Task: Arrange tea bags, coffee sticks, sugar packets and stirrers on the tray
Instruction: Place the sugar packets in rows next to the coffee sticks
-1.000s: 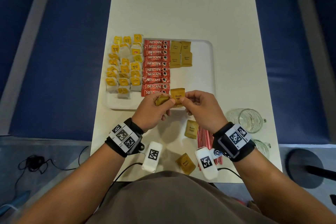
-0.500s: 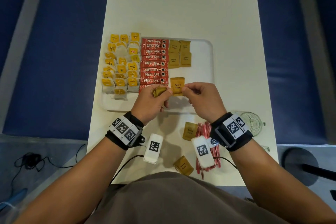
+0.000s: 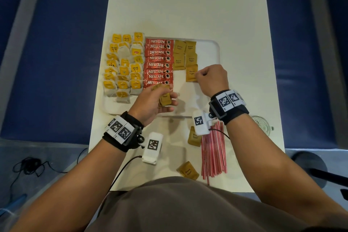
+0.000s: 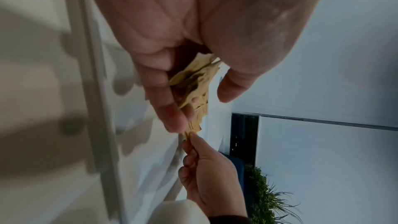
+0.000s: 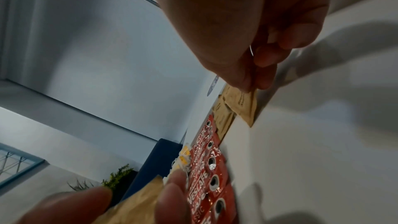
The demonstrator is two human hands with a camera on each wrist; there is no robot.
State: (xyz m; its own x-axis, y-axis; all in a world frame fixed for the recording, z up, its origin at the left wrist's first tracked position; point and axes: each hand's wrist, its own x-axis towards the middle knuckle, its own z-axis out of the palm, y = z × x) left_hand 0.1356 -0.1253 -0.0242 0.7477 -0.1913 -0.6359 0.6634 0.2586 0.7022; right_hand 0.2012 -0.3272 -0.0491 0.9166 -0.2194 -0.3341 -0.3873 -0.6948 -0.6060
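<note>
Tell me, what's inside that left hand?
The left hand holds a small bunch of brown sugar packets. Fingers cover most of them, so their exact number cannot be seen.

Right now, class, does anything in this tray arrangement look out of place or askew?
Yes. Two brown sugar packets lie loose on the table, off the tray; the nearer one sits askew. The stirrers are also off the tray.

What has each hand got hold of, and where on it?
Right hand pinches a brown sugar packet by its right edge, over the tray. Left hand grips a small stack of sugar packets around their middle.
</note>
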